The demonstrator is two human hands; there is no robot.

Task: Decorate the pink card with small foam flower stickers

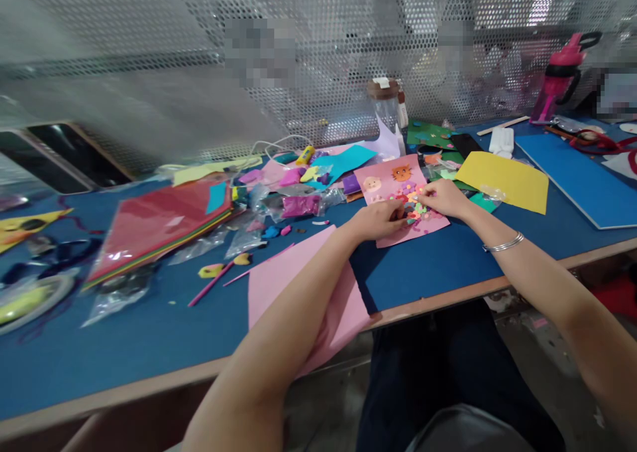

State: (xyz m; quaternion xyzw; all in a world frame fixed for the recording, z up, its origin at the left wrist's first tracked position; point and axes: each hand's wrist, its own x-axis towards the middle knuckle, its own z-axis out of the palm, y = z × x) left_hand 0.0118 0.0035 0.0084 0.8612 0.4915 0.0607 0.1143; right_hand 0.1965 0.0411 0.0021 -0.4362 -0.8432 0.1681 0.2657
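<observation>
A pink sheet (371,176) lies on the blue table, with an orange cat face (401,172) and a pale round face (371,184) near its top. Small, colourful flower-like pieces (409,190) are heaped on its lower half. From the left, my left hand (379,220) reaches the heap, its bent fingers and thumb apart around the pieces. At the heap's right side, my right hand (442,198) has its fingertips pinched together; what they hold, if anything, is too small to make out. Another pink sheet (298,286) lies under my left forearm and hangs over the table edge.
Left are stacked coloured sheets (159,220), plastic bags and a pink stick (212,283). Yellow (512,180) and blue (582,176) sheets lie right. A lidded jar (385,103) and pink bottle (555,83) stand by the perforated metal panel (318,54).
</observation>
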